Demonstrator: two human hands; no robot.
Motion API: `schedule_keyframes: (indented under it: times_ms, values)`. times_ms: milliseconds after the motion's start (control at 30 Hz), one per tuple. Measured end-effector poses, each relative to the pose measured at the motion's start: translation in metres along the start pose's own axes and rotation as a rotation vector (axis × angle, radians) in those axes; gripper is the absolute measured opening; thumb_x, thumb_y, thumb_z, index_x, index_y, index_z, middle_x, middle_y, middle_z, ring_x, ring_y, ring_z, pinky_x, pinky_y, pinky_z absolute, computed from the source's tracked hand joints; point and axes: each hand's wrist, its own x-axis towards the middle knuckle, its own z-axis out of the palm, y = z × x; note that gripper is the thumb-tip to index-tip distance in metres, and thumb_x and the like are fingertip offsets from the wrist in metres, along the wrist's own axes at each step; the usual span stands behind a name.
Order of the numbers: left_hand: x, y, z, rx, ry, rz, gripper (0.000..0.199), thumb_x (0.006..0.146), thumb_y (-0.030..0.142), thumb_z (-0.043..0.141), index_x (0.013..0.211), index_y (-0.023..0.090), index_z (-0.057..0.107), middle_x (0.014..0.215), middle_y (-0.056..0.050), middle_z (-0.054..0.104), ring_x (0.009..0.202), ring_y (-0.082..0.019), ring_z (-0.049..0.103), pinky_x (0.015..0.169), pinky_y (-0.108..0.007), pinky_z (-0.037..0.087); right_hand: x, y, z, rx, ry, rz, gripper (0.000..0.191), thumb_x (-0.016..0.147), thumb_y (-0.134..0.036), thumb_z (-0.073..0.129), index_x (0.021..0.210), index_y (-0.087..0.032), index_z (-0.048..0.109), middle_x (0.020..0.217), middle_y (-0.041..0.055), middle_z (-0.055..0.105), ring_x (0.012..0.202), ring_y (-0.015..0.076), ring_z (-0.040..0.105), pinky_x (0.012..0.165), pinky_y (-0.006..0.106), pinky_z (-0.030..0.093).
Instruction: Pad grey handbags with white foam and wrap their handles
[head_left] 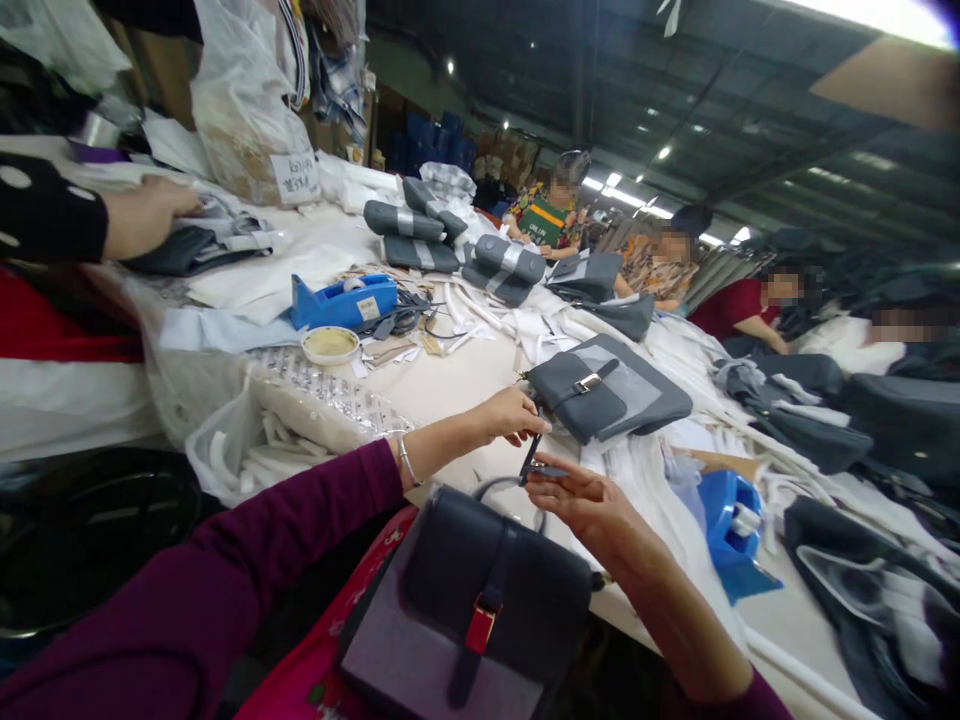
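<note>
A dark backpack-style bag (pixel 495 580) with a metal and red clasp leans upright against the table edge, low in the middle of the head view. Above its top, my left hand (pixel 514 415) pinches one end of a thin dark strap (pixel 532 450). My right hand (pixel 581 500), fingers closed around the strap's lower part near a small buckle, is just to the right and below. Beyond both hands lies a grey bag (pixel 607 390) with a buckled flap, flat on the table (pixel 465 385).
Blue tape dispensers (pixel 345 300) (pixel 731 530) stand left and right. A round tub (pixel 330 345) is beside the left one. Wrapped grey bags (pixel 510 260) are piled behind. Another person's hand (pixel 150 215) touches dark fabric at left; several people sit along the far side.
</note>
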Motion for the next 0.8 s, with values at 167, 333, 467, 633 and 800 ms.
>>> schedule_keyframes:
  times_ms: [167,333,467,633,800]
  values:
    - [-0.013,-0.004,-0.005,-0.387,-0.066,-0.037,0.027,0.062,0.035,0.071,0.067,0.011,0.059,0.059,0.000,0.056,0.058,-0.011,0.053,0.057,-0.026,0.052,0.019,0.012,0.005,-0.266,0.243,-0.236,0.026,0.074,-0.042,0.071,0.073,-0.016,0.065,0.057,-0.0032,0.054,0.047,0.0062,0.042,0.045,0.021,0.034]
    - [-0.020,-0.008,-0.011,-0.400,-0.029,-0.005,0.022,0.063,0.030,0.068,0.068,0.011,0.059,0.061,-0.001,0.059,0.058,-0.010,0.055,0.056,-0.025,0.051,0.032,0.015,0.012,-0.459,0.345,-0.314,0.033,0.081,-0.051,0.059,0.074,-0.019,0.057,0.057,-0.0025,0.056,0.038,0.0083,0.043,0.037,0.022,0.030]
    - [-0.021,-0.010,-0.008,-0.325,0.011,0.012,0.013,0.070,0.024,0.060,0.071,0.012,0.056,0.059,0.000,0.058,0.056,-0.011,0.058,0.056,-0.024,0.051,0.033,0.016,0.019,-0.725,0.392,-0.365,0.032,0.084,-0.049,0.055,0.070,-0.021,0.058,0.055,-0.0013,0.058,0.040,0.0109,0.047,0.042,0.024,0.034]
    - [-0.024,-0.008,-0.005,-0.218,0.056,0.072,0.004,0.073,0.016,0.055,0.071,0.014,0.052,0.057,0.003,0.056,0.055,-0.011,0.058,0.057,-0.023,0.048,0.039,0.017,0.020,-1.094,0.494,-0.484,0.030,0.088,-0.039,0.051,0.064,-0.022,0.056,0.052,-0.0014,0.054,0.046,0.0118,0.043,0.050,0.026,0.026]
    - [-0.034,-0.002,-0.006,0.148,0.186,0.248,0.011,0.075,0.012,0.050,0.065,0.017,0.052,0.057,0.003,0.055,0.057,-0.012,0.053,0.056,-0.022,0.037,0.046,0.014,0.025,-1.358,0.512,-0.474,0.024,0.087,-0.027,0.048,0.066,-0.021,0.058,0.056,0.0017,0.059,0.051,0.0140,0.047,0.054,0.029,0.020]
